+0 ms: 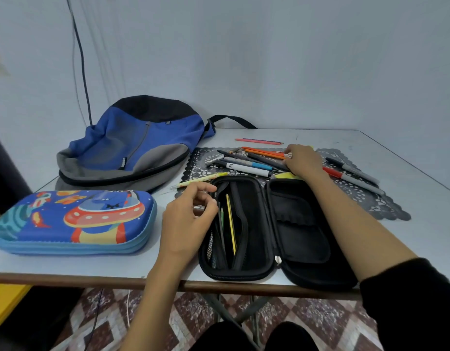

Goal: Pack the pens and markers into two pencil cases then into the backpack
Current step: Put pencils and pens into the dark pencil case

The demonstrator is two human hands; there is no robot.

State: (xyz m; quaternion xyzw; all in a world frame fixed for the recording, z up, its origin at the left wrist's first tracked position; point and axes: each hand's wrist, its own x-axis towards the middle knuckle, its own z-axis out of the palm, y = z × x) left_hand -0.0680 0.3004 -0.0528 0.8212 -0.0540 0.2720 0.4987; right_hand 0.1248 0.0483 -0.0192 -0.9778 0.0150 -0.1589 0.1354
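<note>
Your right hand point(303, 159) curls over the pens and markers point(246, 168) heaped just behind the open black pencil case point(300, 224); your left hand point(191, 211) sits half-curled at its left rim, grip unclear. Light, stiff, roll-prone, they are best pinched mid-barrel.

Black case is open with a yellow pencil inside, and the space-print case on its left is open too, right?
No: in the head view the space-print case is closed. The black case is open with the yellow pencil inside, as you said.
</note>
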